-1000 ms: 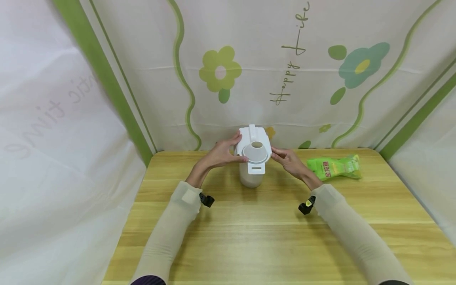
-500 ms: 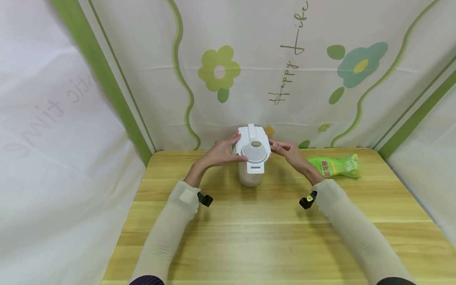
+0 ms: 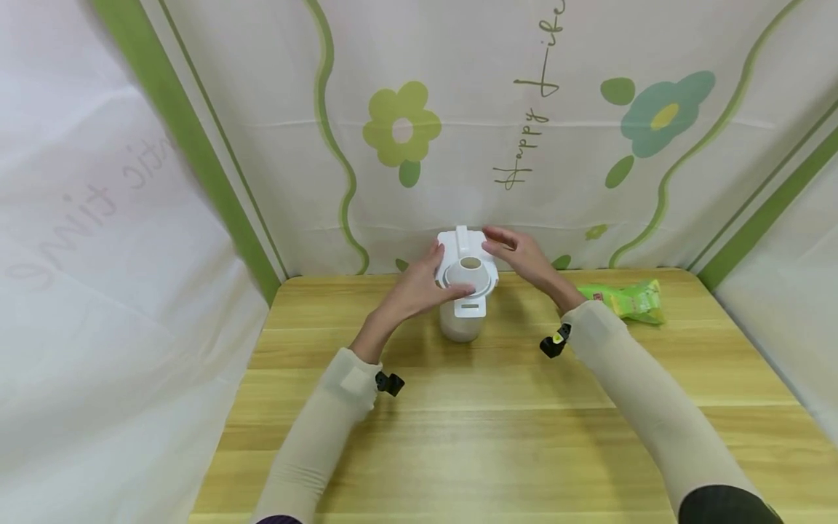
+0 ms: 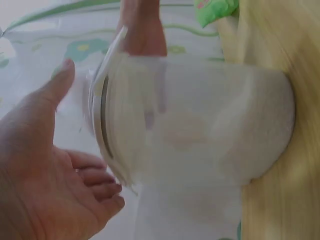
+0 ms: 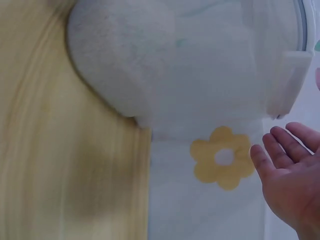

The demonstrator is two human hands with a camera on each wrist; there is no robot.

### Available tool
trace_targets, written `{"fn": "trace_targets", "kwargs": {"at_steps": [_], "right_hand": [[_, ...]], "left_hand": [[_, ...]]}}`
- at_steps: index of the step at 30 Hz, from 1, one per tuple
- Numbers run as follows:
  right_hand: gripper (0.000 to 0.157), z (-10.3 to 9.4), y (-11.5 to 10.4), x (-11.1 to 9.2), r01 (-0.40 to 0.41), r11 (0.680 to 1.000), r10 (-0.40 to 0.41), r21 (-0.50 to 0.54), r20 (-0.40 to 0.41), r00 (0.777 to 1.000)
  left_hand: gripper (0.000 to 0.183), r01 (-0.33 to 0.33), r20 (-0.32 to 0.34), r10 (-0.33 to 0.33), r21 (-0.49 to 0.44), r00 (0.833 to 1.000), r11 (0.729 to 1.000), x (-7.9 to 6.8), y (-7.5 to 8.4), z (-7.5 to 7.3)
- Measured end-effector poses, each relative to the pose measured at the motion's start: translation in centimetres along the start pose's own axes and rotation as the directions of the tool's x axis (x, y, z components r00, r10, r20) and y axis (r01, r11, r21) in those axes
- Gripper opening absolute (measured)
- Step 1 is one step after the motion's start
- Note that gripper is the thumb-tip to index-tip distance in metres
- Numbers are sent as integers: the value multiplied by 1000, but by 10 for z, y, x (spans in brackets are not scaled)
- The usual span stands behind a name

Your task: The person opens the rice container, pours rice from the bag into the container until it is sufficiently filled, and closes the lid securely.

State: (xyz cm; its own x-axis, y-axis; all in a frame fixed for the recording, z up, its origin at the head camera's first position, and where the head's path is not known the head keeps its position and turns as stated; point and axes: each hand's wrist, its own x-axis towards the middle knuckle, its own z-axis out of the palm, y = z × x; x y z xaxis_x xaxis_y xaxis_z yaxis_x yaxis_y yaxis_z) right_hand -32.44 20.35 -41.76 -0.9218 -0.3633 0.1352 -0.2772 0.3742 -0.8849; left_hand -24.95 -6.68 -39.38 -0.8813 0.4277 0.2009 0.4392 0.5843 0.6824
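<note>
A translucent storage container (image 3: pixel 461 329) stands upright on the table, pale grain-like contents filling its lower part in the right wrist view. Its white lid (image 3: pixel 450 244) carries a raised round cap (image 3: pixel 468 274) and a slotted front latch (image 3: pixel 470 307). My left hand (image 3: pixel 422 282) spans the lid's left side, thumb beside the cap and fingertips at the edge. At the lid's right rear corner is my right hand (image 3: pixel 520 255), fingers extended; in the right wrist view these fingers lie just below a side latch (image 5: pixel 291 82).
A green printed bag (image 3: pixel 630 301) lies to the right, partly behind the right forearm. The wooden table (image 3: pixel 458 437) meets a white floral curtain (image 3: pixel 458 145) close behind the container.
My right hand has come off the lid's right side and moved up to its rear corner. The left hand has shifted slightly right, its thumb further along the cap.
</note>
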Motion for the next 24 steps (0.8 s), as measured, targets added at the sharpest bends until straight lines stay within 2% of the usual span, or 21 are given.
{"fn": "trace_targets", "kwargs": {"at_steps": [4,9,14,24], "right_hand": [[70,6,-9,10,-1,999,2,-36,21,1000],[69,14,-14,20,20,996,-17,-88,34,999],[72,17,-16,24,21,988,-16,-150,37,999],[70,18,-19,24,40,968,-33,-247,34,999]], "left_hand": [[116,9,-59,-5,66,998,998,-2,6,11],[121,106,-83,-96,122,992,987,-6,14,21],[120,161,-84,-151,130,985,978,-7,19,29],[120,164,-83,-154,126,985,978,-5,14,26]]}}
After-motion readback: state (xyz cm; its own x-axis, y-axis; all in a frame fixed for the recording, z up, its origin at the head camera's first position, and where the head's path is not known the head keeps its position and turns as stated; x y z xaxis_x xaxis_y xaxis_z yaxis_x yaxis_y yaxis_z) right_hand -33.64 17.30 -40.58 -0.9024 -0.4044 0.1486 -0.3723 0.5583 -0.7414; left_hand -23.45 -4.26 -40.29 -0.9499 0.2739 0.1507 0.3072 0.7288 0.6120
